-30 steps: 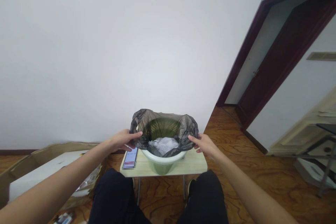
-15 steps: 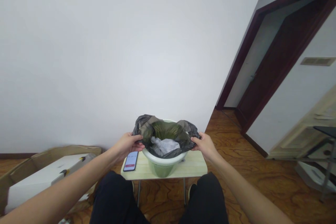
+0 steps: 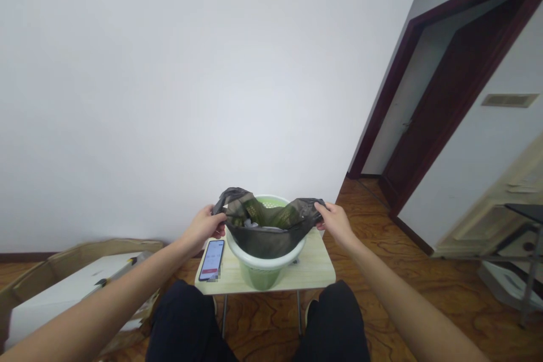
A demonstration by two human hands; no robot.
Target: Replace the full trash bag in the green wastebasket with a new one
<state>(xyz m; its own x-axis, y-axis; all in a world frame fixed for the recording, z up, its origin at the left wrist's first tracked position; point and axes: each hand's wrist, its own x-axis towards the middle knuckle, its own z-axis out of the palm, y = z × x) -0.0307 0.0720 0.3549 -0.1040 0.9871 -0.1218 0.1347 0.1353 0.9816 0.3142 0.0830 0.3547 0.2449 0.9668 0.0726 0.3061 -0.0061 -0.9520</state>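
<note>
A thin black trash bag (image 3: 267, 242) is stretched between my hands over a green trash can (image 3: 262, 277) with a white rim. My left hand (image 3: 205, 227) pinches the bag's left edge, and my right hand (image 3: 335, 222) grips its right edge. Both hands are just above the rim, one at each side. Part of something whitish and crumpled (image 3: 265, 228) shows inside the bag; the rest is hidden behind the bag's near side. The can stands upright on a small light-wood table (image 3: 311, 274).
Left of the can, a phone (image 3: 212, 260) with a lit screen lies on the table. A cardboard box (image 3: 63, 260) holding a white box (image 3: 80, 283) sits on the floor at left. A white wall (image 3: 190, 79) rises behind; a dark door (image 3: 458, 79) is at right.
Both hands have lifted the bag's edges slightly. The bag's near side has risen off the rim, covering most of the whitish contents, and the back rim shows more.
</note>
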